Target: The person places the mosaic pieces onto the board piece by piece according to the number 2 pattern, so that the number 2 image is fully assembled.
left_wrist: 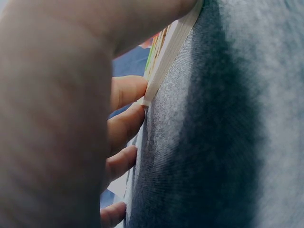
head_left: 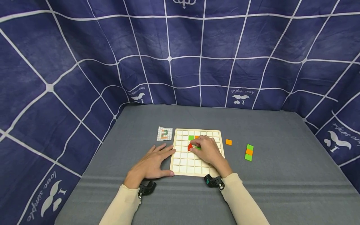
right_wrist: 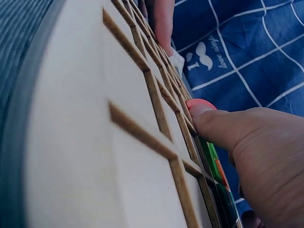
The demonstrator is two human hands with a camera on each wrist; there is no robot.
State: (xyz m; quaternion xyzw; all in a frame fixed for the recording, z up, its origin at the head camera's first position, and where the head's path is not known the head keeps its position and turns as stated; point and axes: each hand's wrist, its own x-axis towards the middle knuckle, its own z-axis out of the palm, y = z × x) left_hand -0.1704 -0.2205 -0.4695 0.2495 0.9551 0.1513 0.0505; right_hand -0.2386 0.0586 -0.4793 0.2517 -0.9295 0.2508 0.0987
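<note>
While the red piece [head_left: 190, 147] is pinched, the board [head_left: 180, 162] is touched from the left

The red piece is found over the left-middle part of the gridded board, on the near side of a green tile [head_left: 191, 137]. From the right hand [head_left: 208, 150] it is offset to the left, gripped between thumb tip and fingertips. Whether it is seated in a cell or held just above cannot be told. A rounded edge is shown in the right wrist view; the long axis is partly covered and cannot be read. Judged to count most: the piece's lie over the cell under the pinch. From the left hand [head_left: 153, 164] it is set well apart, bare cells between; the right is the nearer.

The right forearm is extended from the near right, wrist by the board's near-right corner, hand pointed far and left. By the left hand nothing is grasped: it is laid flat, fingers spread, index fingertip and thumb tip against the board's left edge. A printed card [head_left: 164, 133] is noted left of the board.
</note>
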